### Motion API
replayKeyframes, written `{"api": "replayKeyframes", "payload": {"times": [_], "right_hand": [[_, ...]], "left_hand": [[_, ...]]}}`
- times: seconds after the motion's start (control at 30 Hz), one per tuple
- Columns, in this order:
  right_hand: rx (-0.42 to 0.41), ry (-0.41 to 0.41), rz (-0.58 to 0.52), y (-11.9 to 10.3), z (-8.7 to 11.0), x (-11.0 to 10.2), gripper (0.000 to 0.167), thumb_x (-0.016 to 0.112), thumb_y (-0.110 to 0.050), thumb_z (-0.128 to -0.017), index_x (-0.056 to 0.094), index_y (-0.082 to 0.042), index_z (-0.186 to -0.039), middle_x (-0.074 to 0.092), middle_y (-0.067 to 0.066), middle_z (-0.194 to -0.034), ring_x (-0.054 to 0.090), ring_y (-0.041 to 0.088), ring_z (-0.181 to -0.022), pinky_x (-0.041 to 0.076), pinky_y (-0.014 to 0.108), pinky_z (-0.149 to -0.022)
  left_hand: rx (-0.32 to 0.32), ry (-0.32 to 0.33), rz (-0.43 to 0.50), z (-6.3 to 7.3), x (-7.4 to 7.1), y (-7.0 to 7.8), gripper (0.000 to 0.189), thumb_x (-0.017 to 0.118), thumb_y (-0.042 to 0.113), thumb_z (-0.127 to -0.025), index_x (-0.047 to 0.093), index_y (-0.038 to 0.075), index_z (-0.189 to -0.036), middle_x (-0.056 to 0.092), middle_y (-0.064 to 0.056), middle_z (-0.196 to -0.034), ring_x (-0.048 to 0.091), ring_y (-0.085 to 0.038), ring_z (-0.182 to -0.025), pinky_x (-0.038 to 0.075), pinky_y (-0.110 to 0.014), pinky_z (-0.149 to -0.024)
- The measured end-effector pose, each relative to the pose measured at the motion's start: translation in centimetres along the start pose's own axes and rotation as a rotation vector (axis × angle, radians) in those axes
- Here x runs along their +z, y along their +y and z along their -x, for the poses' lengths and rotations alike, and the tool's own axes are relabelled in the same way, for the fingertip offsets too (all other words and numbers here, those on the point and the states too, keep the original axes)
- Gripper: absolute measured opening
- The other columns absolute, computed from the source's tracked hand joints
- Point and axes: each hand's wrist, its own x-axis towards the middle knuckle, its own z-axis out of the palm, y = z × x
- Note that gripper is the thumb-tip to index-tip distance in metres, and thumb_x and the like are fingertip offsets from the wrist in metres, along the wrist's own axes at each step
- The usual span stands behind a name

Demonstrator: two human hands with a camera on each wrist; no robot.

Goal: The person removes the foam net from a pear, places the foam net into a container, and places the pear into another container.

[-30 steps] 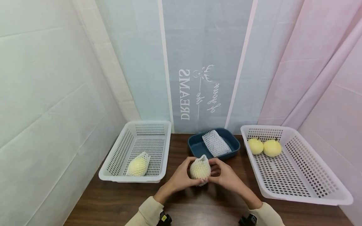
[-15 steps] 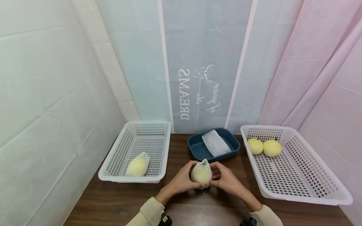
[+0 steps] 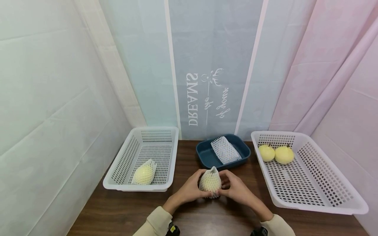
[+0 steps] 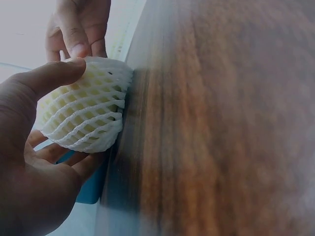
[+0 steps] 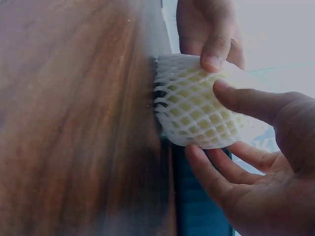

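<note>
Between both hands, over the near middle of the table, is a yellow pear (image 3: pixel 210 183) wrapped in a white foam net sleeve (image 4: pixel 81 118), whose gathered end points up. My left hand (image 3: pixel 189 188) holds it from the left, with the thumb on the near side and fingers curled behind. From the right, my right hand (image 3: pixel 239 188) grips it the same way, thumb (image 5: pixel 246 101) pressed to the net and fingertips at its far side. Both thumbs nearly meet at the front. The sleeve's open lower edge sits close to the tabletop in both wrist views.
A blue tray (image 3: pixel 206 159) holding flat foam net sleeves (image 3: pixel 225 150) stands just behind the hands. At left, a white basket (image 3: pixel 110 183) contains one netted pear (image 3: pixel 144 173). The right white basket (image 3: pixel 319 208) has two bare pears (image 3: pixel 284 154).
Both hands and the netted pear have come slightly down and toward me over the last second. The grip of both hands stays around it, and over the last half second they hardly move.
</note>
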Motion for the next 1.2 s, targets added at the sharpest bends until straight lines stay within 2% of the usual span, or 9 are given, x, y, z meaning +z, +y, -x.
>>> {"api": "replayKeyframes", "payload": {"times": [0.1,0.23,0.5,0.63,0.77,1.03,1.2], "right_hand": [[-0.012,0.004,0.024,-0.5,-0.1,-0.4,0.057,0.088,-0.023,-0.09,0.058,-0.003,-0.135,0.065,0.015,-0.127,0.069,0.02,-0.104,0.061,0.031,-0.082],[-0.033,0.067,0.036,-1.5,-0.3,-0.9,0.049,0.081,-0.033,-0.097,0.062,-0.007,-0.133,0.068,0.01,-0.124,0.07,0.02,-0.106,0.06,0.028,-0.084],[-0.158,0.216,0.086,-3.3,-1.0,-1.5,0.017,0.075,-0.016,-0.101,0.074,-0.009,-0.117,0.074,0.003,-0.111,0.071,0.016,-0.099,0.06,0.031,-0.083],[-0.195,0.208,0.096,-3.7,-1.5,-1.7,0.012,0.075,-0.008,-0.099,0.076,-0.011,-0.111,0.075,0.0,-0.107,0.072,0.015,-0.098,0.06,0.029,-0.082],[-0.222,0.156,0.108,-3.8,-1.9,-1.7,0.014,0.076,-0.005,-0.098,0.076,-0.01,-0.11,0.075,0.0,-0.106,0.073,0.016,-0.097,0.061,0.03,-0.083],[-0.312,0.07,0.135,-3.7,-2.3,-1.5,0.014,0.078,-0.005,-0.096,0.075,-0.014,-0.107,0.073,-0.001,-0.106,0.073,0.014,-0.097,0.063,0.041,-0.084],[-0.333,0.084,0.164,-3.9,-2.7,-1.6,0.011,0.076,-0.006,-0.098,0.076,-0.013,-0.106,0.074,-0.003,-0.104,0.073,0.011,-0.094,0.063,0.034,-0.082]], "left_hand": [[0.009,0.002,0.001,0.0,0.0,-0.1,0.081,0.091,0.035,-0.086,0.048,0.022,-0.153,0.058,0.0,-0.147,0.06,-0.017,-0.127,0.051,-0.035,-0.106],[0.02,0.006,-0.003,0.0,-0.1,-0.1,0.082,0.092,0.033,-0.085,0.048,0.021,-0.153,0.058,0.0,-0.148,0.06,-0.017,-0.129,0.051,-0.035,-0.107],[0.016,0.005,-0.027,0.0,0.0,-0.1,0.082,0.093,0.032,-0.084,0.048,0.021,-0.152,0.058,0.0,-0.148,0.06,-0.014,-0.129,0.051,-0.036,-0.109],[0.014,0.004,-0.026,0.1,0.0,0.0,0.082,0.093,0.032,-0.084,0.048,0.021,-0.153,0.058,0.001,-0.148,0.06,-0.014,-0.129,0.05,-0.036,-0.109],[0.024,0.001,-0.022,0.1,0.0,0.0,0.082,0.092,0.032,-0.085,0.047,0.022,-0.153,0.057,0.001,-0.148,0.059,-0.014,-0.129,0.05,-0.035,-0.109],[0.055,-0.004,-0.016,0.1,0.0,-0.1,0.081,0.092,0.028,-0.085,0.047,0.021,-0.152,0.057,-0.001,-0.147,0.059,-0.015,-0.129,0.05,-0.032,-0.108],[0.043,-0.009,-0.024,0.2,0.0,0.0,0.082,0.092,0.03,-0.085,0.046,0.021,-0.153,0.057,-0.001,-0.147,0.059,-0.015,-0.129,0.051,-0.033,-0.108]]}}
